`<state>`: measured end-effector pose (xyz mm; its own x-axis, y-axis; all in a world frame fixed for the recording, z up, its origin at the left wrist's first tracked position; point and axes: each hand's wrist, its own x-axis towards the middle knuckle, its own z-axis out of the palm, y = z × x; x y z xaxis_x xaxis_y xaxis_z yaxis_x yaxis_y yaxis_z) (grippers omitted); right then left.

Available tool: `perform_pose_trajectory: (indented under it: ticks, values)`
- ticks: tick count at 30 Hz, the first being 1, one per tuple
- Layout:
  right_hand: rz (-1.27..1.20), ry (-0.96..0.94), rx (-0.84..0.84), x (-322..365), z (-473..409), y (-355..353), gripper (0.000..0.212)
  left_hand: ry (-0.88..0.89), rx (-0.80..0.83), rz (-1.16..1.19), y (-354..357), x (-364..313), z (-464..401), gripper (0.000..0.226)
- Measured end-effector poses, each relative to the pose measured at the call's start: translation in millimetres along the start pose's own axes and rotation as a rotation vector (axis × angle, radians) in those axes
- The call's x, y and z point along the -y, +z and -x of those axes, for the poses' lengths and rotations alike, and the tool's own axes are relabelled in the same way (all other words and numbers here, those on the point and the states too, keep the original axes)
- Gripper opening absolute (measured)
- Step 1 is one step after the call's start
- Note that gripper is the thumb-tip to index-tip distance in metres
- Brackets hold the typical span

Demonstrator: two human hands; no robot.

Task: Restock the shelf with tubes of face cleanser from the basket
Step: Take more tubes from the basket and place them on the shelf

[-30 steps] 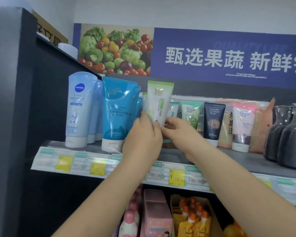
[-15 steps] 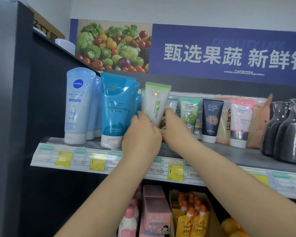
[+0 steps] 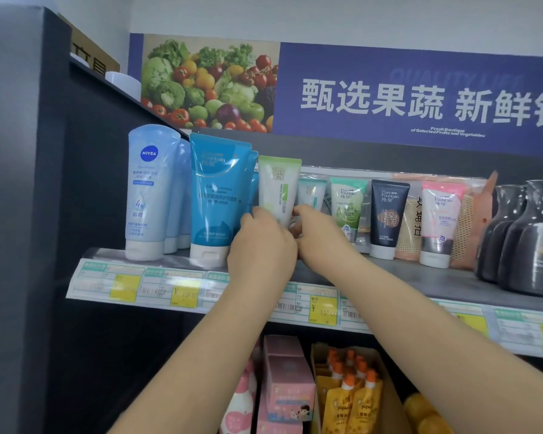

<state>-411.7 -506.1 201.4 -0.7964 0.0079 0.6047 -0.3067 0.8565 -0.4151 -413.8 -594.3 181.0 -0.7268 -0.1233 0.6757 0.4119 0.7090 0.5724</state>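
The step in hand looks like seating one tube on the shelf (image 3: 420,278). Both hands hold the white-and-green cleanser tube (image 3: 279,189) by its lower end — the left hand (image 3: 261,245) curled round it from the left, the right hand (image 3: 318,233) pinching from the right. It stands upright, cap down, just beside the blue tube (image 3: 217,195). Whether its cap rests on the shelf is hidden. Next it likely needs settling, then a gentle release so neighbours stay standing. The basket is out of view — a cardboard box (image 3: 389,399) below holds orange-capped yellow pouches (image 3: 355,399).
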Motion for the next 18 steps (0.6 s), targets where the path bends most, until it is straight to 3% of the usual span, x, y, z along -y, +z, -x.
perform_pose_trajectory:
  ticks: [18]
  values:
    - [0.256,0.032,-0.13,7,13,-10,0.034,0.045,-0.018,-0.003,-8,-5,10,0.027]
